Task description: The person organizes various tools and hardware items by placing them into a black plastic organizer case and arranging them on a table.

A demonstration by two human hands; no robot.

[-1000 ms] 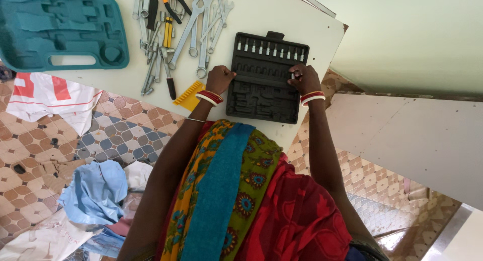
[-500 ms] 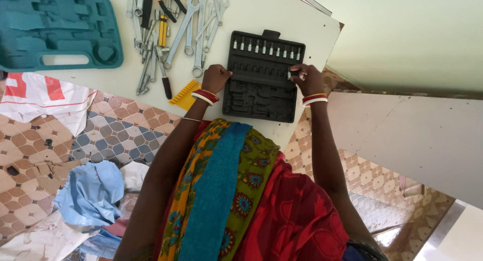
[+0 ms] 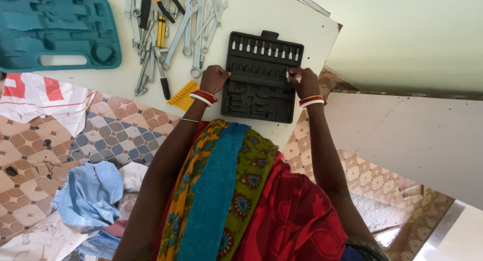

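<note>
Head view is showing the left hand (image 3: 214, 78) gripping the black tray (image 3: 261, 77) of bits (image 3: 266, 48), the right hand (image 3: 303, 81) pinching a bit.

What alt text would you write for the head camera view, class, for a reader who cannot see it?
A person's left hand and right hand rest on either edge of an open black tool case on a white table. Spanners and pliers lie to the left, beside a yellow comb-like piece and an empty teal moulded case.
</note>
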